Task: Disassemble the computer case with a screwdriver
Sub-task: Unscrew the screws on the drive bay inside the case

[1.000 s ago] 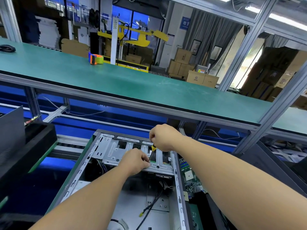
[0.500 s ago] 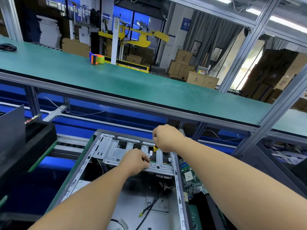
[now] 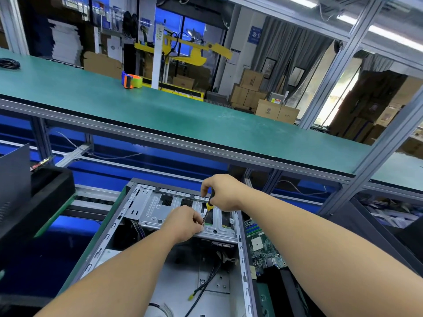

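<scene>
An open computer case [image 3: 109,232] lies flat on the work surface below me, its silver drive-bay bracket [image 3: 158,209] at the far end. My right hand [image 3: 223,193] grips the black-and-yellow handle of a screwdriver [image 3: 208,204] that points down at the bracket. My left hand [image 3: 185,221] pinches the screwdriver's shaft near its tip, just above the bracket's front edge. The tip itself is hidden behind my left fingers. Loose cables [image 3: 206,284] lie on the case floor.
A green motherboard [image 3: 263,245] lies right of the case. A black panel and dark box [image 3: 34,202] sit at the left. A green shelf [image 3: 183,115] spans overhead, carrying an orange tape dispenser [image 3: 131,80]. Aluminium frame posts [image 3: 389,143] rise at the right.
My right hand has risen slightly and shifted right, so more of the screwdriver handle shows. My left hand stays at the shaft near the bracket.
</scene>
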